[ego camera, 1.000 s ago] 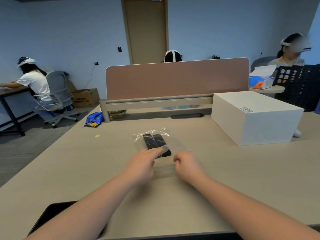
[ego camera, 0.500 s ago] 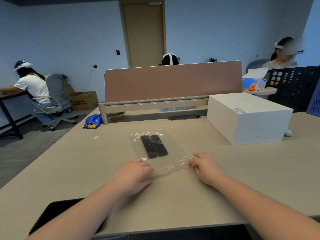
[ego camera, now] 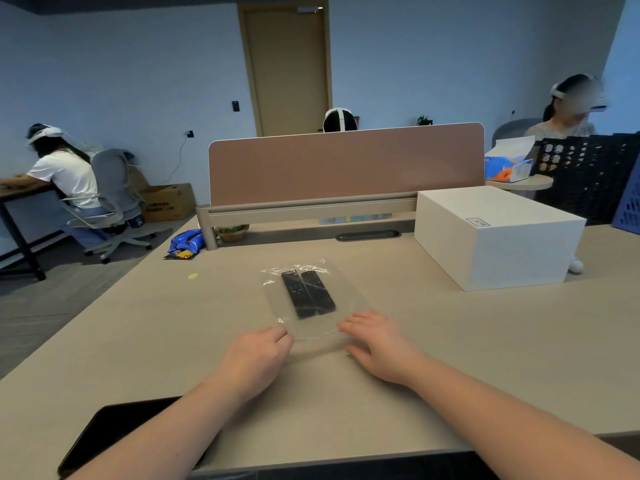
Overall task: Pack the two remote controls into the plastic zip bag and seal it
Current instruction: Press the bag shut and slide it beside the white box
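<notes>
I see the tabletop point(ego camera: 450, 358) filling most of the view, a pale wood surface with a pink divider panel point(ego camera: 346, 164) standing along its far edge. To the right sits a white box point(ego camera: 498, 237), well apart from my work. In the middle lies the plastic zip bag point(ego camera: 311, 327), flat on the tabletop, with the two remote controls point(ego camera: 307, 294) inside it, side by side and touching, their long sides pointing away from me. My left hand point(ego camera: 256, 358) rests at the bag's near left corner, its fingers point(ego camera: 280, 336) curled in against the plastic edge; I cannot tell whether they pinch it or only press it. My right hand point(ego camera: 381, 344) lies on the near right corner, fingers spread loosely and flat, gripping nothing. A blue snack packet point(ego camera: 185, 240) sits far off to the left by the divider's post.
</notes>
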Motion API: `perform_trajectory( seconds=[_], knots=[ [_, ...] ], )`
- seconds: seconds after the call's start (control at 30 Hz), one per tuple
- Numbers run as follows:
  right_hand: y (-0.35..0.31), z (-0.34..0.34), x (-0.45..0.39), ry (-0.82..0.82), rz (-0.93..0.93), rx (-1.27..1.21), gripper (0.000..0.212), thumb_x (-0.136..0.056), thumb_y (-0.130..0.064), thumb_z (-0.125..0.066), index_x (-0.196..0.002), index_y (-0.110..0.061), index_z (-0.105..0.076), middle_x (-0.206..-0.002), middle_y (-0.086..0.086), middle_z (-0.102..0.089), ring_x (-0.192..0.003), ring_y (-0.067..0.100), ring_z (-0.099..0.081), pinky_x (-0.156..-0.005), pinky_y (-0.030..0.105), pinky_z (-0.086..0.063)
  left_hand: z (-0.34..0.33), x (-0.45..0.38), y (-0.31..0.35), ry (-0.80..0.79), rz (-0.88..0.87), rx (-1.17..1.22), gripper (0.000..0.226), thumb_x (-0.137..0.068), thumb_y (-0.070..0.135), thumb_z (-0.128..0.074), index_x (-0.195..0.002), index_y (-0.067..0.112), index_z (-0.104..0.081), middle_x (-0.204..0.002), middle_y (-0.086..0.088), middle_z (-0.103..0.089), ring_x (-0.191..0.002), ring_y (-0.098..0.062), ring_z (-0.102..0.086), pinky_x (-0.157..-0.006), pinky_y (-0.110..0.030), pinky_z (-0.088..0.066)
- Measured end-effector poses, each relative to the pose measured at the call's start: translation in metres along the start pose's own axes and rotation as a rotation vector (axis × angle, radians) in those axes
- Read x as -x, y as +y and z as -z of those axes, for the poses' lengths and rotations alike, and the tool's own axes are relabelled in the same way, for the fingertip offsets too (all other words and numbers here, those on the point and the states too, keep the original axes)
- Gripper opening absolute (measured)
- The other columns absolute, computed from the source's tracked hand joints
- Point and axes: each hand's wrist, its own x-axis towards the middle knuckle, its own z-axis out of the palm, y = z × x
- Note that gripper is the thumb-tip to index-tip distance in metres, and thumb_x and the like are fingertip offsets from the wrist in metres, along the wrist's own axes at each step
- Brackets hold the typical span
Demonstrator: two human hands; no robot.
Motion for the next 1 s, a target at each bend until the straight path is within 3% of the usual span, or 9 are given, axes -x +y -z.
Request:
perform_trajectory(
  seconds=[0.13,0.23,0.33,0.47,0.6,0.7,0.8,1.0],
  knots=[
    [-0.02,-0.011,-0.019,-0.003,0.105,0.059,0.026,-0.075,-0.032,-0.061,-0.094,-0.016,-0.071,-0.094,0.002,-0.075,-0.089,0.023,-0.07,-0.081,0.033,-0.056,-0.007,0.001,0.001,0.034,0.002,0.009,0.016,-0.071,0.025,-0.045,-0.06,0.02,-0.056,-0.057,0.006,-0.059,-0.044,-0.018,-0.058,-0.03,-0.023,-0.038],
    [-0.032,-0.017,-0.031,-0.026,0.15,0.117,0.022,-0.077,-0.032,-0.05,-0.071,-0.021,-0.068,-0.072,-0.006,-0.071,-0.071,0.018,-0.068,-0.065,0.023,-0.052,-0.008,0.001,0.002,0.058,-0.006,0.029,0.016,-0.072,0.025,-0.046,-0.062,0.021,-0.058,-0.059,0.005,-0.06,-0.047,-0.018,-0.06,-0.031,-0.023,-0.04],
    [-0.037,-0.025,-0.036,0.003,0.143,0.136,0.021,-0.074,-0.031,-0.054,-0.058,-0.022,-0.064,-0.059,-0.009,-0.066,-0.057,0.014,-0.064,-0.056,0.018,-0.049,-0.01,0.003,0.0,0.058,-0.022,0.037,0.014,-0.072,0.023,-0.047,-0.064,0.021,-0.058,-0.06,0.005,-0.061,-0.05,-0.018,-0.06,-0.033,-0.023,-0.043],
    [-0.037,-0.032,-0.04,0.056,0.108,0.152,0.021,-0.071,-0.03,-0.056,-0.053,-0.023,-0.064,-0.052,-0.01,-0.064,-0.051,0.012,-0.063,-0.052,0.016,-0.046,-0.008,0.003,-0.002,0.048,-0.042,-0.005,0.021,-0.073,0.025,-0.044,-0.06,0.022,-0.061,-0.058,0.007,-0.062,-0.051,-0.014,-0.06,-0.033,-0.021,-0.039],
    [-0.036,-0.037,-0.041,0.084,0.07,0.16,0.033,-0.075,-0.033,-0.042,-0.054,-0.023,-0.066,-0.053,-0.009,-0.066,-0.051,0.013,-0.064,-0.05,0.018,-0.047,-0.01,0.002,-0.003,0.03,-0.048,-0.005,0.022,-0.075,0.027,-0.045,-0.06,0.022,-0.06,-0.057,0.007,-0.061,-0.051,-0.014,-0.06,-0.032,-0.019,-0.04],
    [-0.038,-0.036,-0.041,0.07,0.066,0.15,0.025,-0.075,-0.031,-0.052,-0.056,-0.022,-0.066,-0.055,-0.007,-0.068,-0.053,0.016,-0.064,-0.049,0.02,-0.048,-0.007,0.0,-0.001,0.011,-0.049,0.007,0.009,-0.066,0.022,-0.06,-0.057,0.022,-0.058,-0.055,0.007,-0.059,-0.05,-0.014,-0.059,-0.031,-0.018,-0.038],
    [-0.041,-0.032,-0.042,0.072,0.08,0.152,0.017,-0.069,-0.033,-0.061,-0.056,-0.023,-0.066,-0.055,-0.007,-0.067,-0.053,0.016,-0.063,-0.05,0.02,-0.047,-0.004,-0.002,0.001,-0.032,-0.03,0.032,0.026,-0.045,0.014,-0.081,-0.055,0.02,-0.058,-0.052,0.006,-0.058,-0.047,-0.015,-0.059,-0.03,-0.017,-0.039],
    [-0.044,-0.031,-0.045,0.117,0.12,0.179,0.012,-0.062,-0.034,-0.073,-0.054,-0.025,-0.07,-0.054,-0.009,-0.066,-0.054,0.014,-0.062,-0.053,0.016,-0.047,-0.002,-0.006,0.001,-0.069,0.025,0.077,0.033,-0.033,0.011,-0.082,-0.054,0.02,-0.057,-0.05,0.005,-0.058,-0.045,-0.016,-0.059,-0.031,-0.017,-0.04]
  ],
)
